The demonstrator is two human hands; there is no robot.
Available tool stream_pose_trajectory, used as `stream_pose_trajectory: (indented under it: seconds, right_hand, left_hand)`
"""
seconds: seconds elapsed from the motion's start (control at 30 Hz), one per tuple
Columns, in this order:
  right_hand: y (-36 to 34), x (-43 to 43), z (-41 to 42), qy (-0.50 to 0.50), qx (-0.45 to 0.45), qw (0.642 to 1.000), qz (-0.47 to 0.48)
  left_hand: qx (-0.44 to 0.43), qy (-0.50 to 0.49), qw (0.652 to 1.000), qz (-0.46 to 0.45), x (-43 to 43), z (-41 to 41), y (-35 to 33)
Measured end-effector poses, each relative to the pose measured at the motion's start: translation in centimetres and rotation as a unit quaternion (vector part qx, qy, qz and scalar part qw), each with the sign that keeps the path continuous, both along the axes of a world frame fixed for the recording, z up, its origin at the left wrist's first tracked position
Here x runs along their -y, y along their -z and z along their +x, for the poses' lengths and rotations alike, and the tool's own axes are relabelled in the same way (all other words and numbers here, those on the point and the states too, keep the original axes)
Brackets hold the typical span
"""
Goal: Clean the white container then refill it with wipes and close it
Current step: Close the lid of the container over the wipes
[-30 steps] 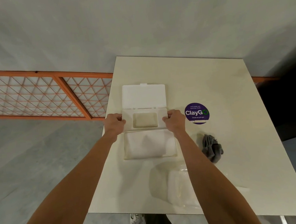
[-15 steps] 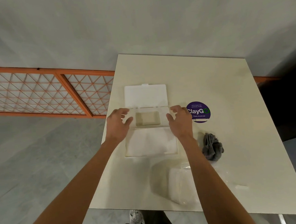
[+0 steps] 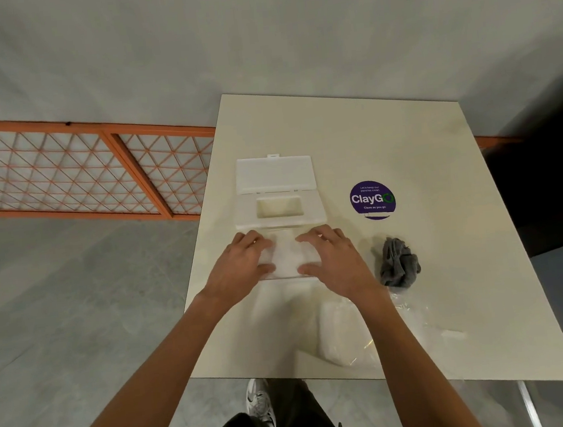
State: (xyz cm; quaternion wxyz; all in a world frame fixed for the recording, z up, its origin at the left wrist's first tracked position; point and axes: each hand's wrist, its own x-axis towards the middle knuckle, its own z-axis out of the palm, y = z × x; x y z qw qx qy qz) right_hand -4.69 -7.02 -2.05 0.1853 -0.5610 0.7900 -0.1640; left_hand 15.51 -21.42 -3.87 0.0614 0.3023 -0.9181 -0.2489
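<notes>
The container (image 3: 312, 212) lies at centre frame on the counter (image 3: 403, 139), lid (image 3: 274, 174) folded back; left hand (image 3: 244, 267) and right hand (image 3: 334, 260) press flat on the wipes (image 3: 286, 259) inside, each grip apart, holding nothing; refilling seems nearly done; next, the lid must swing over and snap closed.
</notes>
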Motion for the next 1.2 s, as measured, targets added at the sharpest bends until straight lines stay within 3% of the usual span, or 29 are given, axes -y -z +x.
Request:
stream_pose_trajectory:
  seconds: [0.1, 0.4, 0.6, 0.77, 0.97, 1.1, 1.2]
  right_hand:
    - [-0.3, 0.5, 0.2, -0.006, -0.012, 1.0, 0.013]
    - [0.2, 0.6, 0.5, -0.004, -0.04, 0.999, 0.005]
    - [0.7, 0.0, 0.6, 0.002, -0.03, 0.998, -0.054]
    - [1.0, 0.0, 1.2, -0.009, -0.054, 0.997, -0.049]
    - [1.4, -0.1, 0.7, 0.003, -0.066, 0.996, -0.058]
    - [0.3, 0.6, -0.1, 0.004, -0.008, 1.0, -0.007]
    - [-0.9, 2.1, -1.3, 0.085, 0.09, 0.992, -0.034]
  left_hand:
    - [0.017, 0.008, 0.999, -0.033, -0.1, -0.3, 0.4]
    - [-0.035, 0.001, 0.995, -0.097, -0.4, 0.2, 1.9]
    - [-0.088, 0.005, 0.994, -0.072, -0.6, 1.1, 1.8]
    - [-0.131, 0.01, 0.988, -0.082, -1.1, 1.4, 1.7]
    - [-0.089, 0.045, 0.982, -0.158, -0.6, 1.8, 2.3]
    - [-0.076, 0.061, 0.981, -0.167, 1.0, 2.0, 1.3]
    - [-0.103, 0.008, 0.989, -0.106, 1.9, 1.8, 0.1]
